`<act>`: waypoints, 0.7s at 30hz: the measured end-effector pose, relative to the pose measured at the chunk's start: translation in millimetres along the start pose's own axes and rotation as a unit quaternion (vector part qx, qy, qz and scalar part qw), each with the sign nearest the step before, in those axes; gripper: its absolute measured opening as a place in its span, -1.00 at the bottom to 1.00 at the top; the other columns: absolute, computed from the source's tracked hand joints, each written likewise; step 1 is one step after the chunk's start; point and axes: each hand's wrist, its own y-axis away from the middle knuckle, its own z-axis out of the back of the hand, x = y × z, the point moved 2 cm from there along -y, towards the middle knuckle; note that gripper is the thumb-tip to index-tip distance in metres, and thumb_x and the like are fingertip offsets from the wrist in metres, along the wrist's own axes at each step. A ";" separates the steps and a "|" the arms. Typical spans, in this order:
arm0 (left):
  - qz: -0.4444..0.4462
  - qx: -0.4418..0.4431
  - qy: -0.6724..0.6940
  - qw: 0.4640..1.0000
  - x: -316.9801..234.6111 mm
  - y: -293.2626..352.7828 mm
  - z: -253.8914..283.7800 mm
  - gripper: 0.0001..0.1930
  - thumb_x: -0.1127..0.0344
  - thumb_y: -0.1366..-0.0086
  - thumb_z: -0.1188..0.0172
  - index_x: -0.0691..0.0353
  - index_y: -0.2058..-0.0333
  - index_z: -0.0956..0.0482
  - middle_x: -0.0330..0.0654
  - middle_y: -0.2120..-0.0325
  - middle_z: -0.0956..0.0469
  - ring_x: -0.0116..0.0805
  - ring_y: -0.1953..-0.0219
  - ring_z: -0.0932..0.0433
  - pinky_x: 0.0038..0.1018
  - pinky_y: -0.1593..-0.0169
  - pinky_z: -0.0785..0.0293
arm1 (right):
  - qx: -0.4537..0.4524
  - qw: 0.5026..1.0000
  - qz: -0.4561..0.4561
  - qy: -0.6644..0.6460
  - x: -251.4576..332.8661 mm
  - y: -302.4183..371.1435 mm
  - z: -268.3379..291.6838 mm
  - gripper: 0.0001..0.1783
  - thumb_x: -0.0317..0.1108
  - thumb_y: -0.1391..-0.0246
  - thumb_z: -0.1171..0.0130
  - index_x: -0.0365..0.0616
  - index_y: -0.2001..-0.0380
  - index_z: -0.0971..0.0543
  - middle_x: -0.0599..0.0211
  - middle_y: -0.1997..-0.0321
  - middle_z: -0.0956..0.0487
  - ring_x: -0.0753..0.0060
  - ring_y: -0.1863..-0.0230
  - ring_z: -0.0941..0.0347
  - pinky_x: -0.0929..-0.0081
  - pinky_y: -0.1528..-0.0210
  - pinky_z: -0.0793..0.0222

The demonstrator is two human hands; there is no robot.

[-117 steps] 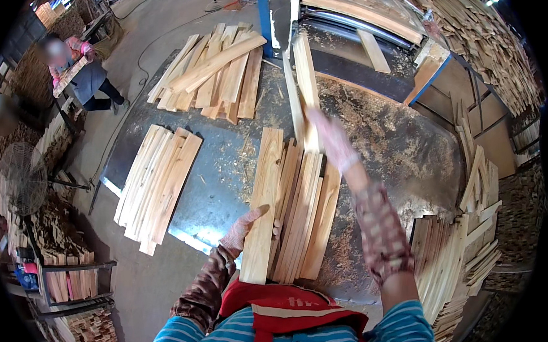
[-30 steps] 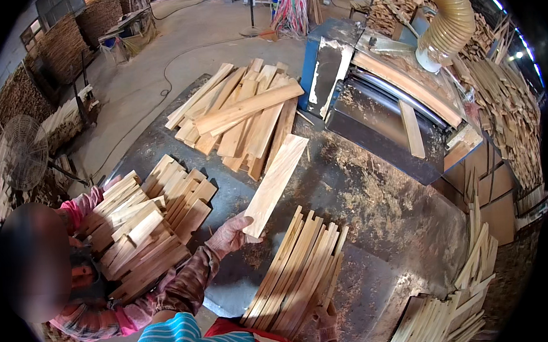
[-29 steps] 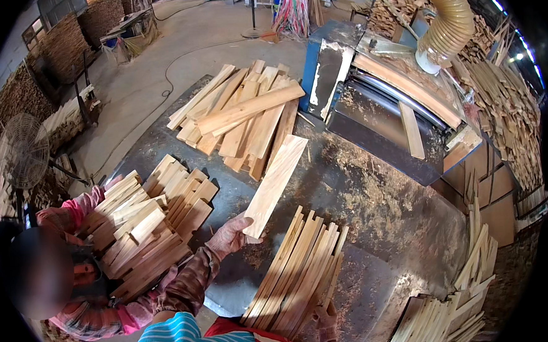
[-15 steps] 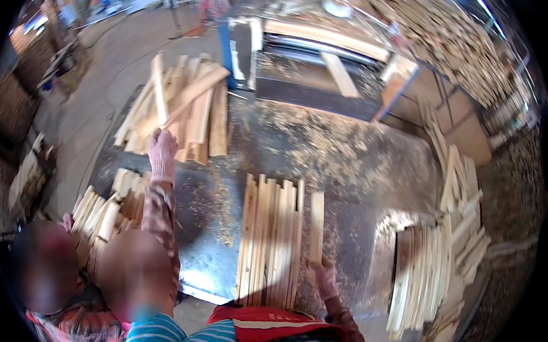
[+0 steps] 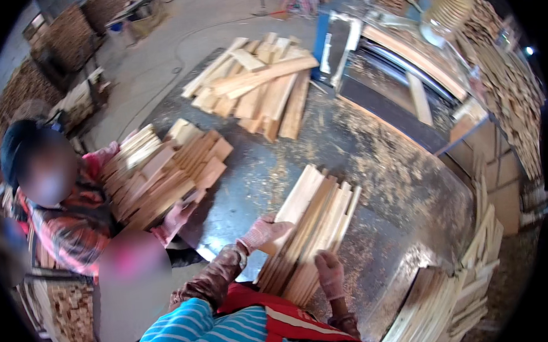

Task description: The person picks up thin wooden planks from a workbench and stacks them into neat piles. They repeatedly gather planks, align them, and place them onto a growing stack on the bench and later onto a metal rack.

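- The left hand [image 5: 266,231] is grasping the pale board [image 5: 295,202] near its close end, thumb lying across the top, other fingers hiding by the left edge.
- The right hand [image 5: 330,273] is curling at the near right side of the board bundle [image 5: 327,224]; whether it is gripping anything, I cannot tell.
- The pale board is lying along the bundle's left side, extending away from the fingers above the worktable [image 5: 249,166].
- It is looking light, stiff, possibly splintery; its long edges are probably offering the best hold.
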 end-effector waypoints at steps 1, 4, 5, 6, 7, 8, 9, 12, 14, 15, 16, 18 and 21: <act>-0.020 -0.113 -0.092 0.989 35.4 -2.1 50.5 -0.66 0.29 -0.25 -0.34 0.30 0.04 -0.63 -0.30 0.33 -0.64 -0.51 0.31 -0.52 -0.48 0.21 -0.47 | -0.011 1.000 -0.005 -0.011 -11.1 1.9 1.6 -0.68 -0.25 -0.24 -0.18 -0.26 0.08 -0.63 0.13 0.12 -0.69 0.35 0.08 -0.59 0.41 0.01 -0.49; -0.034 -0.250 -0.122 0.960 59.5 33.4 138.0 -0.69 0.22 -0.22 -0.31 0.21 0.09 -0.63 -0.21 0.40 -0.64 -0.40 0.35 -0.55 -0.37 0.19 -0.50 | -0.047 0.983 -0.091 -0.150 -52.9 9.9 18.0 -0.74 -0.35 -0.20 -0.22 -0.26 0.09 -0.62 0.34 0.28 -0.65 0.53 0.27 -0.54 0.59 0.22 -0.46; 0.045 -0.284 -0.283 0.915 23.3 47.5 133.5 -0.65 0.15 -0.16 -0.29 0.14 0.09 -0.63 -0.09 0.38 -0.66 -0.22 0.32 -0.63 -0.29 0.17 -0.53 | -0.069 0.977 -0.129 -0.158 -71.2 14.4 31.5 -0.75 -0.37 -0.20 -0.22 -0.26 0.10 -0.61 0.38 0.31 -0.63 0.57 0.31 -0.52 0.62 0.26 -0.45; 0.065 -0.344 -0.369 0.861 38.6 58.5 163.5 -0.64 0.09 -0.12 -0.26 0.10 0.13 -0.64 0.04 0.32 -0.66 -0.01 0.21 -0.65 -0.19 0.11 -0.54 | -0.074 0.971 -0.128 -0.186 -74.6 19.8 28.9 -0.76 -0.37 -0.20 -0.22 -0.25 0.11 -0.62 0.42 0.34 -0.61 0.59 0.34 -0.50 0.63 0.29 -0.44; 0.094 -0.373 -0.361 0.849 40.9 64.0 180.5 -0.67 0.09 -0.12 -0.23 0.07 0.17 -0.66 0.07 0.26 -0.65 0.09 0.12 -0.62 -0.14 0.05 -0.54 | -0.093 0.965 -0.129 -0.210 -82.1 26.0 32.3 -0.77 -0.37 -0.20 -0.21 -0.25 0.13 -0.62 0.45 0.37 -0.59 0.61 0.38 -0.48 0.63 0.32 -0.42; 0.114 -0.399 -0.385 0.824 38.8 72.2 196.2 -0.71 0.11 -0.17 -0.17 0.04 0.17 -0.67 0.05 0.23 -0.66 0.05 0.09 -0.63 -0.15 0.00 -0.55 | -0.109 0.957 -0.130 -0.234 -87.5 30.7 33.9 -0.78 -0.37 -0.20 -0.21 -0.24 0.14 -0.62 0.48 0.39 -0.57 0.63 0.41 -0.45 0.64 0.35 -0.41; 0.143 -0.437 -0.415 0.785 41.0 77.8 217.1 -0.70 0.13 -0.11 -0.25 0.05 0.17 -0.66 0.04 0.25 -0.66 0.04 0.09 -0.63 -0.15 0.01 -0.54 | -0.110 0.959 -0.139 -0.223 -92.2 33.9 32.6 -0.78 -0.37 -0.20 -0.21 -0.25 0.14 -0.62 0.46 0.38 -0.58 0.61 0.39 -0.47 0.63 0.33 -0.42; 0.165 -0.470 -0.426 0.755 37.4 73.4 255.4 -0.72 0.16 -0.21 -0.13 0.03 0.15 -0.68 0.04 0.19 -0.66 0.08 0.04 -0.61 -0.12 -0.07 -0.52 | -0.113 0.967 -0.149 -0.172 -131.4 36.5 33.1 -0.77 -0.35 -0.20 -0.23 -0.23 0.13 -0.61 0.46 0.37 -0.60 0.60 0.40 -0.46 0.62 0.36 -0.38; 0.149 -0.483 -0.441 0.741 27.0 61.9 262.1 -0.70 0.17 -0.27 -0.05 0.05 0.12 -0.68 0.07 0.18 -0.66 0.12 0.03 -0.61 -0.11 -0.11 -0.51 | -0.095 0.979 -0.132 -0.119 -153.9 36.7 30.9 -0.76 -0.29 -0.21 -0.24 -0.19 0.12 -0.61 0.52 0.44 -0.58 0.67 0.50 -0.39 0.65 0.50 -0.27; 0.133 -0.498 -0.448 0.730 21.7 57.0 261.8 -0.70 0.19 -0.26 -0.06 0.07 0.12 -0.67 0.09 0.19 -0.66 0.14 0.04 -0.61 -0.11 -0.11 -0.50 | -0.087 0.979 -0.136 -0.121 -160.0 40.7 30.8 -0.74 -0.29 -0.21 -0.24 -0.20 0.10 -0.61 0.48 0.40 -0.60 0.66 0.46 -0.42 0.65 0.46 -0.31; 0.177 -0.429 -0.485 0.741 44.6 65.3 314.6 -0.55 0.10 -0.31 -0.12 0.17 -0.11 -0.54 0.07 0.00 -0.60 0.04 -0.09 -0.54 -0.18 -0.22 -0.41 | -0.054 0.981 -0.135 -0.132 -155.7 39.4 18.8 -0.72 -0.29 -0.21 -0.24 -0.21 0.08 -0.61 0.45 0.37 -0.61 0.64 0.42 -0.45 0.64 0.42 -0.34; 0.201 -0.440 -0.485 0.729 51.6 43.5 325.3 -0.48 0.03 -0.32 -0.10 0.21 -0.15 -0.46 0.05 -0.05 -0.54 0.01 -0.13 -0.50 -0.19 -0.25 -0.36 | -0.050 0.982 -0.135 -0.120 -161.0 46.8 17.7 -0.68 -0.28 -0.21 -0.23 -0.23 0.04 -0.61 0.37 0.28 -0.64 0.60 0.33 -0.50 0.60 0.31 -0.40; 0.167 -0.542 -0.405 0.717 45.2 44.8 339.8 -0.37 -0.06 -0.33 -0.07 0.26 -0.22 -0.33 0.03 -0.14 -0.45 -0.04 -0.19 -0.43 -0.21 -0.29 -0.29 | -0.032 0.991 -0.122 -0.053 -135.7 54.7 11.4 -0.62 -0.24 -0.22 -0.20 -0.27 -0.01 -0.59 0.27 0.14 -0.66 0.51 0.17 -0.53 0.53 0.13 -0.44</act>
